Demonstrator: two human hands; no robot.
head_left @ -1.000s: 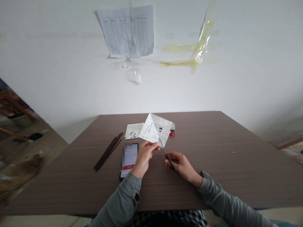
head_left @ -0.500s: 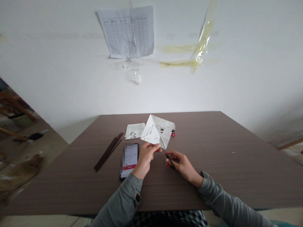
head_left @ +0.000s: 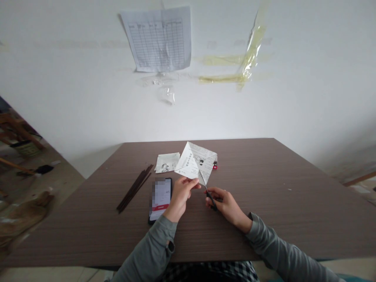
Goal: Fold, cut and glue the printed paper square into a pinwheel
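Note:
My left hand (head_left: 182, 196) pinches the lower edge of a square sheet of printed paper (head_left: 192, 162), which is held up above the table with one corner pointing away from me. A crease or cut line runs from its far corner down toward the near one. My right hand (head_left: 223, 203) is wrapped round the black handles of a pair of scissors (head_left: 209, 194). Their blades lie on the paper near its lower right corner, and I cannot tell how far apart the blades are.
Left of the paper lies a small stack of printed sheets (head_left: 167, 162). A phone (head_left: 160, 217) rests beside my left hand, with several thin dark sticks (head_left: 133, 190) farther left. A small red box (head_left: 215, 166) shows partly behind the paper. The wooden table (head_left: 279, 176) meets a white wall.
Both hands, with the paper and scissors, have shifted slightly right since one second ago. Over the last half second they have stayed almost still.

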